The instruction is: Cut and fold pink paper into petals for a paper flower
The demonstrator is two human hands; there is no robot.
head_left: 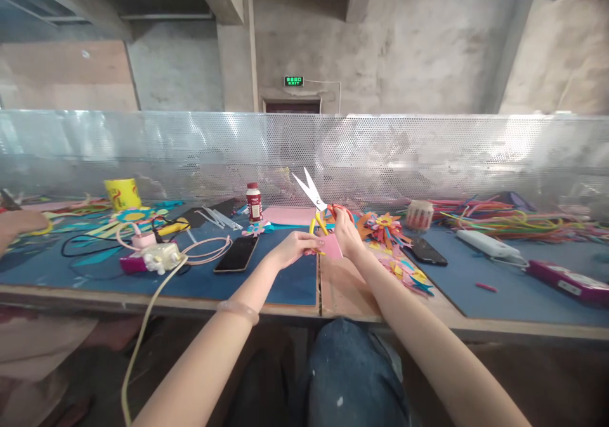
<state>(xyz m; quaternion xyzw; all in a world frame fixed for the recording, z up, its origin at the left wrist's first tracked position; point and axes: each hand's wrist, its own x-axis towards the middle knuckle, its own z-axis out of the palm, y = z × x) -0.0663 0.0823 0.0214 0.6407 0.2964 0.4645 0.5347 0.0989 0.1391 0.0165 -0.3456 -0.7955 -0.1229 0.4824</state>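
Scissors [320,205] are held up over the table's near side, the right hand [348,233] gripping an orange handle, their blades spread; a yellow loop under the pivot may be the other handle, though that is hard to tell. Just below, the left hand [299,245] pinches a small pink paper [332,247] between thumb and fingers, close to the right hand. Should the blades close while turned off the sheet, they would likely miss it; brought down on so small a piece, they could nip the left fingertips, and a loose pinch might let the paper twist. The long axis runs slantwise, tips up and to the left, away from the wearer, handles toward the right palm. Farther out, a black phone [236,254] and a red bottle [254,202] are to the left, a layered paper flower [384,225] to the right, and behind stands a perforated metal screen [214,151].
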